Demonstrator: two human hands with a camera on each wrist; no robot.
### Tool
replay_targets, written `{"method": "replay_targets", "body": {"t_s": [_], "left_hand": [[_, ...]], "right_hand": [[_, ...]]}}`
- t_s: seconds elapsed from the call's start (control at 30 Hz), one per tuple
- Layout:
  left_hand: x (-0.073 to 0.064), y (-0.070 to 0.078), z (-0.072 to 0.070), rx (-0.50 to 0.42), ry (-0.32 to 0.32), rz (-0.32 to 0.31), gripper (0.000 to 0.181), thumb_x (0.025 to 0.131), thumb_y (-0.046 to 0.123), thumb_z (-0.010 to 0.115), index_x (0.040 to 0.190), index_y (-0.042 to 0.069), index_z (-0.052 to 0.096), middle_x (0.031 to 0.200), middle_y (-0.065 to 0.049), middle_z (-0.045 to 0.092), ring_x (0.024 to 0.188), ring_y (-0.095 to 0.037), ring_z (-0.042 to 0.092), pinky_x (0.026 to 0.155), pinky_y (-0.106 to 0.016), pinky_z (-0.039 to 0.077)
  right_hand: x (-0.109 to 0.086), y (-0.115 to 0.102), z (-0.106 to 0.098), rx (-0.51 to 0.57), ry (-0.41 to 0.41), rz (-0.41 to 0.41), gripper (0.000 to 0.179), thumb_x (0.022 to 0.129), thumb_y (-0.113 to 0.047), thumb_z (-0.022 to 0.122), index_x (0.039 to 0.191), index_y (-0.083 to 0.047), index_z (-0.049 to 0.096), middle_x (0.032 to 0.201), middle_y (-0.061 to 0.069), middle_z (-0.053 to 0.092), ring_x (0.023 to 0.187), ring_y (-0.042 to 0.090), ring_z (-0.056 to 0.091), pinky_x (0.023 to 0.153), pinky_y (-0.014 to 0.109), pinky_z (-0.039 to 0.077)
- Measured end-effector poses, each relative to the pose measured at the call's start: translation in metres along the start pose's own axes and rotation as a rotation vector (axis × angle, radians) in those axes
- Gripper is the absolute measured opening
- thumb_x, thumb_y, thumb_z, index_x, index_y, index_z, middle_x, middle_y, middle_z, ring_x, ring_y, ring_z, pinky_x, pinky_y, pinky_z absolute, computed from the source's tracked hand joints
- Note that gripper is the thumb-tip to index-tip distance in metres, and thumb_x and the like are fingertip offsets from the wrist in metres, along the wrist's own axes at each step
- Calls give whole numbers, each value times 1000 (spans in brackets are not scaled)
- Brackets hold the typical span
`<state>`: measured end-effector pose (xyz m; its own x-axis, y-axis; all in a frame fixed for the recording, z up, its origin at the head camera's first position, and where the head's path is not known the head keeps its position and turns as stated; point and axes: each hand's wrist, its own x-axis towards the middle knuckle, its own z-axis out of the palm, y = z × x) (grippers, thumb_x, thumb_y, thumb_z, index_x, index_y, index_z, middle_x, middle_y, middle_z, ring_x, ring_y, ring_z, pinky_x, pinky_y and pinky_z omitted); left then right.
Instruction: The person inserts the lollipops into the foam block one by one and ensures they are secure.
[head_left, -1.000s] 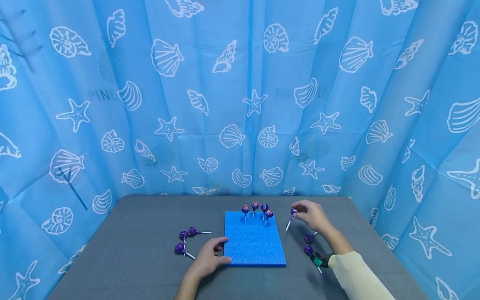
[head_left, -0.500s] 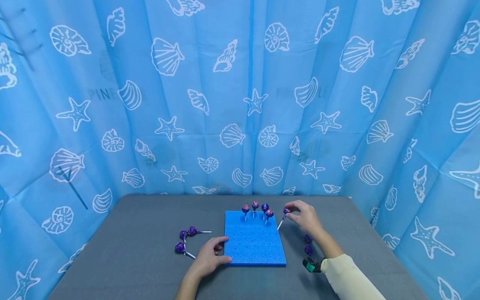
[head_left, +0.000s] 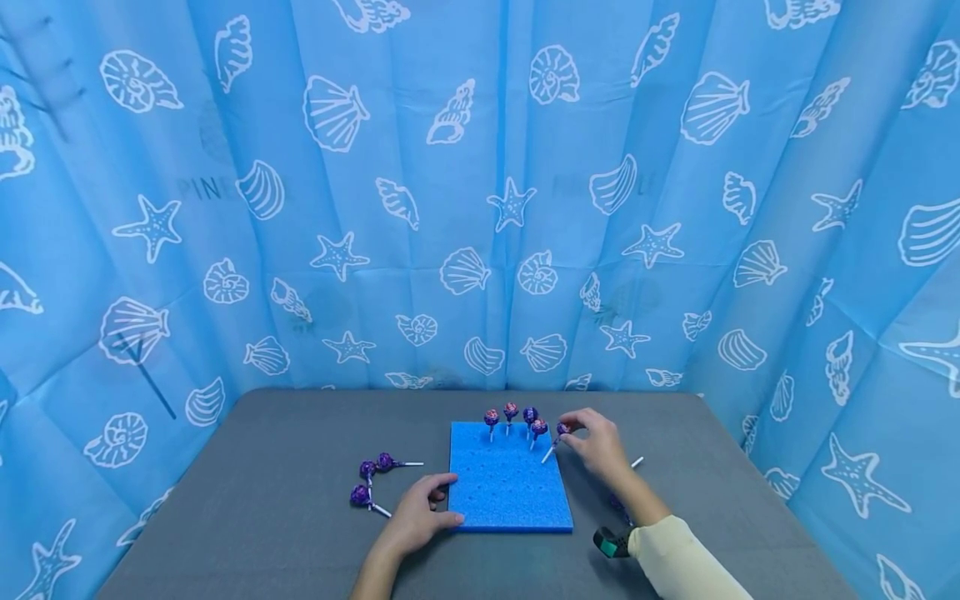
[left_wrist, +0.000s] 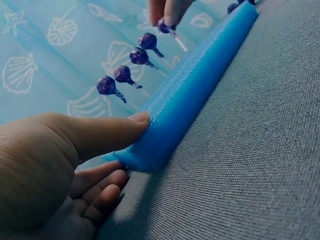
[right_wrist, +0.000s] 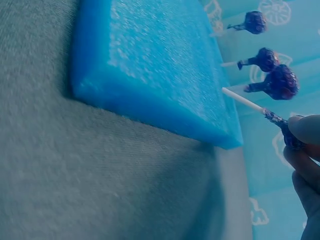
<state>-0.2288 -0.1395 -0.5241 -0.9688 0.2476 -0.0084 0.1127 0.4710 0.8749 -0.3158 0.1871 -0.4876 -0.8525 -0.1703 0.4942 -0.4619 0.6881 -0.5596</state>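
Observation:
My right hand (head_left: 597, 446) pinches a purple-wrapped lollipop (right_wrist: 287, 131) by its head, between thumb and fingers. Its white stick (right_wrist: 242, 99) points down at a slant over the right side of a blue foam block (head_left: 506, 500). Several lollipops (head_left: 491, 418) stand upright along the block's far edge, their sticks in the foam. At the block's near left corner is my left hand (head_left: 416, 512). The left wrist view shows its thumb (left_wrist: 107, 134) lying straight against the foam's edge, with the other fingers (left_wrist: 102, 192) beside the corner.
Left of the block, 3 purple lollipops (head_left: 360, 496) lie on the grey table (head_left: 285, 475). Under my right forearm lie more lollipops, mostly hidden, with a white stick (head_left: 637, 462) showing. A blue shell-patterned curtain (head_left: 480, 208) hangs behind the table.
My right hand has carried its lollipop leftward, from beside the block to over its right edge. The left hand and the block have stayed in place.

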Motion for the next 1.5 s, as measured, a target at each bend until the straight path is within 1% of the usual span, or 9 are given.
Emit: {"method": "replay_targets", "body": {"t_s": [0.23, 0.4, 0.53, 0.67, 0.87, 0.97, 1.07, 1.37, 1.5], "left_hand": [[0, 0, -1, -3, -6, 16, 62, 80, 25, 80, 135, 10, 56, 125, -12, 55, 108, -29, 54, 89, -53, 45], [-1, 0, -1, -6, -3, 20, 62, 80, 25, 80, 135, 10, 56, 126, -12, 55, 108, -29, 54, 89, -52, 46], [0, 0, 0, -2, 3, 11, 62, 80, 25, 80, 135, 11, 56, 126, -11, 55, 108, -29, 54, 89, -52, 46], [1, 0, 0, 0, 4, 8, 62, 80, 25, 80, 135, 12, 56, 125, -11, 56, 107, -29, 54, 89, -52, 46], [1, -1, 0, 4, 3, 9, 62, 79, 25, 81, 135, 12, 56, 124, -10, 56, 107, -28, 54, 88, -52, 46], [1, -1, 0, 4, 2, 9, 62, 79, 25, 80, 135, 12, 56, 124, -10, 56, 107, -28, 54, 88, -52, 46], [1, -2, 0, 0, 2, 8, 62, 80, 25, 80, 135, 12, 56, 125, -10, 56, 107, -28, 54, 89, -52, 46], [-1, -1, -1, -6, -1, 15, 62, 80, 24, 80, 135, 11, 56, 125, -11, 55, 107, -29, 54, 89, -52, 45], [0, -1, -1, -6, -1, 12, 63, 79, 24, 80, 135, 11, 56, 126, -11, 55, 108, -29, 54, 89, -52, 46]], "right_hand": [[0, -2, 10, -47, 52, -52, 24, 78, 3, 79, 99, -5, 70, 96, 5, 65, 89, 23, 63, 78, 46, 52], [0, -5, 13, -53, 57, -46, 25, 78, 3, 78, 101, -4, 70, 97, 5, 65, 90, 23, 63, 80, 46, 52], [-1, -6, 13, -49, 63, -65, 27, 79, 3, 78, 104, -3, 69, 99, 6, 65, 92, 23, 63, 82, 46, 52], [-4, -8, 12, -67, 71, -109, 30, 79, 2, 79, 105, -6, 68, 101, 5, 65, 94, 22, 62, 83, 43, 52], [-7, -10, 10, -82, 77, -209, 32, 76, 2, 80, 104, -6, 68, 101, 3, 65, 94, 20, 63, 82, 41, 53], [-8, -11, 10, -75, 80, -248, 33, 75, 3, 81, 104, -7, 68, 101, 2, 65, 94, 19, 63, 81, 41, 54], [-8, -12, 10, -49, 79, -265, 32, 76, 3, 80, 104, -7, 68, 100, 2, 64, 93, 18, 62, 81, 41, 54], [-11, -18, 11, 7, 79, -228, 29, 79, -2, 79, 105, -8, 67, 100, 2, 65, 94, 19, 63, 82, 44, 53], [-12, -21, 13, 26, 79, -226, 29, 79, -1, 79, 106, -8, 68, 101, 3, 65, 94, 20, 63, 81, 45, 53]]}}
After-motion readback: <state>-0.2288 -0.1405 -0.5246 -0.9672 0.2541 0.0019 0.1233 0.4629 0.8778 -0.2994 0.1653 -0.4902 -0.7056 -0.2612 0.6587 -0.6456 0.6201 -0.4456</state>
